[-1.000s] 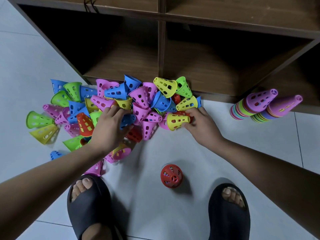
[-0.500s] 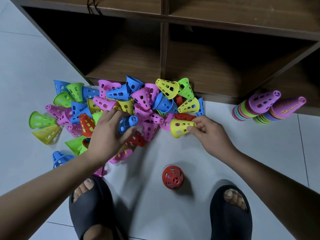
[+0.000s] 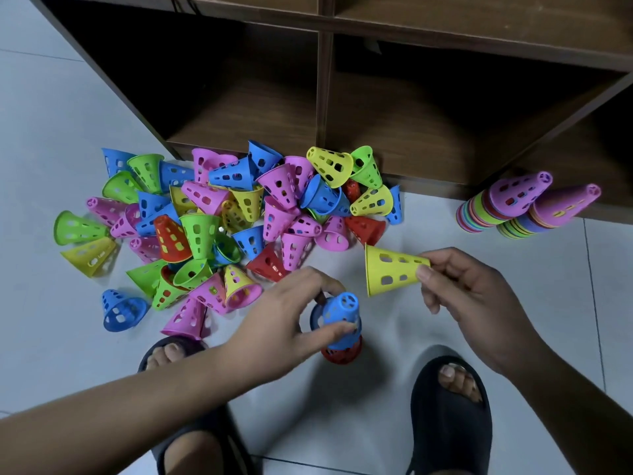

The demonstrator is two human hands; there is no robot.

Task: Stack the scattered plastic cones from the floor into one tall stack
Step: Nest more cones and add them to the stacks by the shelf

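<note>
Left hand [image 3: 274,323] grips blue cone [image 3: 339,311] over red cone [image 3: 342,355]; right hand [image 3: 476,303] pinches yellow cone [image 3: 388,272] beside pile [image 3: 239,207].

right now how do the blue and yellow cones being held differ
The blue cone stands tip-up over a red cone; the yellow cone is held sideways. The left hand grips the blue cone's sides; the right hand pinches the yellow cone's narrow end. Both are perforated.

Jumbled pile of perforated cones [image 3: 239,214] in mixed colours, most on their sides. Blue cone [image 3: 339,317], tip up, gripped by left hand [image 3: 274,327] directly over red cone [image 3: 342,356]; yellow cone [image 3: 390,270] on its side, tip pinched by right hand [image 3: 479,299]. Two purple-topped stacks [image 3: 479,214] side by side, far right.
</note>
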